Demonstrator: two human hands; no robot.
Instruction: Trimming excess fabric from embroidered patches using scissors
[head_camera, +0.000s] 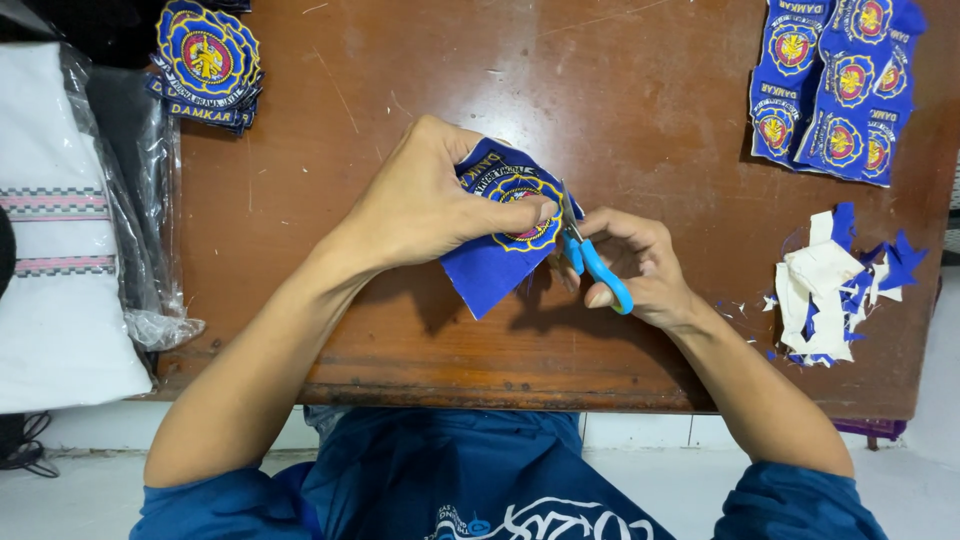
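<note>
Blue sleeves and a blue printed shirt front (450, 490) fill the bottom of the view, and both bare forearms reach up over the near edge of the scratched brown wooden table (640, 110). Just past that edge, the right hand (640, 270) has its fingers through the light-blue plastic handles of small steel-bladed scissors (590, 258), gripping them closed-fisted; the blades meet the cloth at the emblem's right rim, though how far apart they stand cannot be told. Touching them, the left hand (430, 205) pinches a square of dark blue fabric bearing a round yellow, red and blue embroidered emblem (505, 225), held tilted above the table between thumb and fingers. To cut well here, I judge short snips close to the stitched border work best, with the left hand turning the cloth into the blades and its thumb kept clear. Right of the hands lies a heap of white and blue offcuts (835, 285). Farther off, 1 uncut sheet of blue emblems (835, 85) sits at the far right, a stack of trimmed round emblems (207, 60) at the far left, and clear-plastic-wrapped folded white cloth (60, 230) along the left edge.
</note>
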